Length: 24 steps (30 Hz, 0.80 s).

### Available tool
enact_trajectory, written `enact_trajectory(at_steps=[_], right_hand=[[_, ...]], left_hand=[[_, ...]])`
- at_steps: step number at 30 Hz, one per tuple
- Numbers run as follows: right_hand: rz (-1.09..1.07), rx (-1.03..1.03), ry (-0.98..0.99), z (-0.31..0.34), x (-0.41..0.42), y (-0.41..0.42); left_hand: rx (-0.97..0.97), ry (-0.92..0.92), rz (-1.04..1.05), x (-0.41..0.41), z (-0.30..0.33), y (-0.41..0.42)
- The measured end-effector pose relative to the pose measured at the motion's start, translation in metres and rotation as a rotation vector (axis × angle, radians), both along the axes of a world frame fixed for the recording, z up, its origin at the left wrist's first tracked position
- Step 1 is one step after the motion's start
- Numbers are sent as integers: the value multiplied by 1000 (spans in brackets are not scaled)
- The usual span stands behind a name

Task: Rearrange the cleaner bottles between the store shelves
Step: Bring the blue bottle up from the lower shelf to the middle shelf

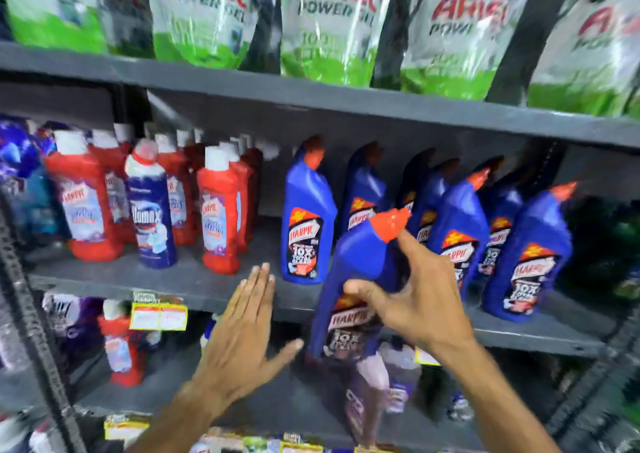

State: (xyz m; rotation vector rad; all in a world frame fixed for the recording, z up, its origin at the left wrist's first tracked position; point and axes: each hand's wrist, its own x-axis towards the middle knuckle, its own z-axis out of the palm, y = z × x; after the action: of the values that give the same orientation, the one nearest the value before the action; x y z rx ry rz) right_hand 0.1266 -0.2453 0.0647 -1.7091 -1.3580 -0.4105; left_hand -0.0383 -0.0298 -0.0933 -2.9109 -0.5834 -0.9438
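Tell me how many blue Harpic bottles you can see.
About 8: one in the right hand, tilted; one standing apart at left of the group; roughly six clustered right on the middle shelf. Back ones overlap, so more may hide.

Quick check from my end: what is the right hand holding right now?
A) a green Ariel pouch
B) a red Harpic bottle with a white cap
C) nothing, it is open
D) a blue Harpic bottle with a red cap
D: the right hand is wrapped around a tilted blue Harpic bottle with a red cap, in front of the middle shelf, while the left hand is open and empty.
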Motion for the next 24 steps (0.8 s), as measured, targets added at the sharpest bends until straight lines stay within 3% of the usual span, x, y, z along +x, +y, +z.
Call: enact_trajectory(at_steps=[7,12,24], right_hand=[[-73,-44,-44,48,51,35],[-95,-123,-9,48,86,68],[-85,-93,167,26,123,98]], left_hand=[[-233,277,153,39,36,40],[-281,431,169,53,32,52],[-217,393,209,54,19,55]])
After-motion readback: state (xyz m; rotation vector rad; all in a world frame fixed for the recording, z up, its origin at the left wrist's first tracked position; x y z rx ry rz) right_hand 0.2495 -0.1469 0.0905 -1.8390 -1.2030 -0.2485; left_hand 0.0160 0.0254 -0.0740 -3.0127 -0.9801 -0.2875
